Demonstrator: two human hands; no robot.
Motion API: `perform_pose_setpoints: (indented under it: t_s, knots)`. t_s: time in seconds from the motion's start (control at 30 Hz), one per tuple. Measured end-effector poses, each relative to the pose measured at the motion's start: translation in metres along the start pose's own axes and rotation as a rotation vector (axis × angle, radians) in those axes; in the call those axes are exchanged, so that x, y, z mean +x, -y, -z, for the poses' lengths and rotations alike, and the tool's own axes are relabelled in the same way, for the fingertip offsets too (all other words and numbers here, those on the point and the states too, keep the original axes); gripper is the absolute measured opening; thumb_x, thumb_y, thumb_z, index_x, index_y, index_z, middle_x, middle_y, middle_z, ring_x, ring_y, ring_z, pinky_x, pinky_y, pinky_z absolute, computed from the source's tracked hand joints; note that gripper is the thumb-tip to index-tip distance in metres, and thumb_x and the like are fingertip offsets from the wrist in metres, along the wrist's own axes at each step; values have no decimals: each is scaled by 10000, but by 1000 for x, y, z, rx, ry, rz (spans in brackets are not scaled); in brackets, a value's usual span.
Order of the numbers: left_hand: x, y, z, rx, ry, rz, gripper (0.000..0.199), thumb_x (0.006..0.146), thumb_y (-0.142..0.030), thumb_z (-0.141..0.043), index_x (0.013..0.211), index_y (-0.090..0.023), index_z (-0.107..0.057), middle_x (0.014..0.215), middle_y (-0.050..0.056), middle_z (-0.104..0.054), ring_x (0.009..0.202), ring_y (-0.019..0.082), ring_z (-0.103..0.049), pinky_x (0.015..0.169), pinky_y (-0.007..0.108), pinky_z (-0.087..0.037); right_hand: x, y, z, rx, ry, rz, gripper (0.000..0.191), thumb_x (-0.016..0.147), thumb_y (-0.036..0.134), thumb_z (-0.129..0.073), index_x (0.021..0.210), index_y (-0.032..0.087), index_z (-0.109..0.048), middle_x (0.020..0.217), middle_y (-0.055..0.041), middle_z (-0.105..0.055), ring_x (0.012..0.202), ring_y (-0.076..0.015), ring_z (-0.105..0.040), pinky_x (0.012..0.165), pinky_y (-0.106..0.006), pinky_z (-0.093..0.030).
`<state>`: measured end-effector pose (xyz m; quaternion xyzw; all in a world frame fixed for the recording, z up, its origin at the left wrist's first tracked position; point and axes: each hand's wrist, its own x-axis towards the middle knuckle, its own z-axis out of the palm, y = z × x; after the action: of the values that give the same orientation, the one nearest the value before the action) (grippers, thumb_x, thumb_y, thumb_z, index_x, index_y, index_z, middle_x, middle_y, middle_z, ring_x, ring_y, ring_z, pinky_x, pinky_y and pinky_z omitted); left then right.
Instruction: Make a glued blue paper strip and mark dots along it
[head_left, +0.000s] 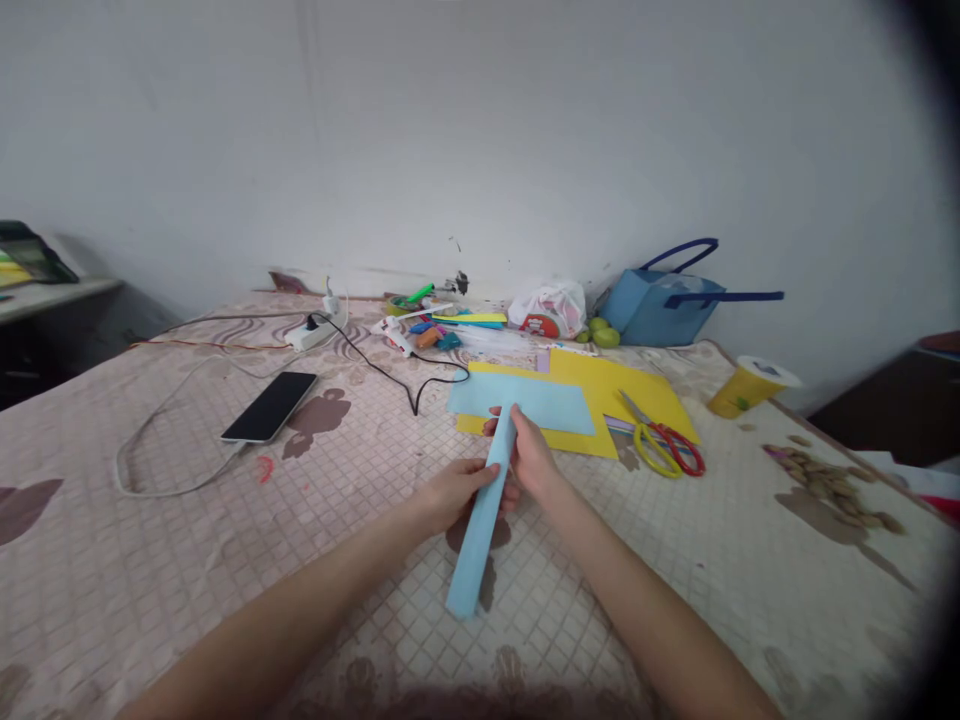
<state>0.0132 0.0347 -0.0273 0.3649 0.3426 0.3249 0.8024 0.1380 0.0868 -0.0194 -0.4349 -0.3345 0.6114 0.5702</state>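
Observation:
A long, narrow strip of light blue paper (478,545), which looks folded, slants above the table between my two hands. My left hand (459,492) grips it around the middle, thumb on top and fingers partly hidden beneath. Up at the strip's far end, my right hand (534,458) is closed on it, with the fingertips near the top edge. Just beyond the hands lies a flat light blue sheet (555,402) on top of yellow sheets (645,385). Scissors (660,440) with one yellow and one red handle rest at the right edge of the yellow paper.
A phone (270,407) with a white cable lies on the left, near a power strip (309,335). A glue gun (397,332) and its black cord sit behind. A blue bag (660,305), a yellow cup (742,388) and a pile of peanuts (832,485) stand to the right.

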Motion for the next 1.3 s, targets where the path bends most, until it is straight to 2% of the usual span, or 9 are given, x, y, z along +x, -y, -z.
perform_pose_setpoints:
  t_s: [0.13, 0.3, 0.4, 0.5, 0.67, 0.77, 0.9, 1.1, 1.3]
  knots:
    - [-6, -11, -2, -209, 20, 63, 181, 844, -237, -540, 901, -92, -632, 750, 93, -669, 638, 143, -634, 630, 254, -516, -11, 3, 12, 77, 284, -161, 482, 769, 625, -472, 970, 215, -624, 837, -59, -683, 693, -166, -596, 560, -273, -472]
    - [-9, -18, 3, -262, 91, 49, 229, 881, -244, -493, 960, -77, -627, 776, 89, -655, 644, 116, -623, 629, 214, -511, -19, 7, 17, 94, 476, -225, 339, 772, 464, -583, 1017, 233, -617, 882, -13, -668, 470, -82, -483, 469, -250, -452]
    - [-6, -15, 4, -218, 78, 15, 267, 873, -306, -510, 986, -90, -617, 848, 111, -661, 689, 139, -634, 640, 241, -519, -18, 3, 17, 84, 451, -221, 328, 756, 446, -609, 1003, 231, -617, 852, -3, -670, 373, -52, -383, 369, -227, -375]
    - [-5, -13, 4, -131, -9, -75, 276, 808, -341, -607, 944, -102, -620, 858, 113, -665, 692, 150, -633, 640, 267, -519, -16, 0, 17, 59, 393, -207, 328, 740, 444, -628, 978, 219, -623, 854, -18, -678, 410, -72, -425, 370, -231, -365]
    - [-2, -13, 7, -38, -131, -122, 248, 766, -344, -658, 865, -117, -636, 810, 74, -664, 696, 133, -620, 637, 239, -500, -16, 3, 15, 35, 289, -126, 276, 713, 391, -667, 906, 194, -648, 793, -27, -665, 656, -139, -581, 537, -240, -454]
    - [2, -14, 13, -160, -192, -70, 191, 832, -294, -577, 809, -112, -631, 796, 80, -660, 693, 126, -619, 648, 235, -506, -11, 11, 21, 91, 174, -97, 236, 738, 384, -636, 860, 183, -657, 684, -2, -625, 626, -114, -565, 604, -231, -463]
    - [2, -19, 17, -292, -175, 21, 138, 847, -193, -542, 767, -110, -618, 729, 63, -637, 631, 98, -599, 620, 210, -500, -1, 18, 35, 120, 94, -138, 181, 746, 340, -612, 840, 191, -651, 628, 24, -580, 530, -79, -512, 476, -193, -409]
    - [-3, -23, 15, -326, -112, -8, 54, 791, -67, -592, 785, -112, -623, 711, 26, -620, 612, 69, -581, 607, 179, -486, -1, 12, 36, 66, 84, -164, 172, 751, 334, -602, 834, 191, -651, 647, 20, -591, 498, -64, -499, 406, -171, -366]
    - [-2, -21, 16, -295, -95, -51, 216, 702, 40, -640, 837, -128, -630, 756, 16, -633, 647, 69, -599, 664, 191, -492, -6, 9, 30, 11, 115, -190, 193, 735, 359, -607, 819, 191, -651, 643, 16, -596, 479, -68, -500, 410, -185, -372]
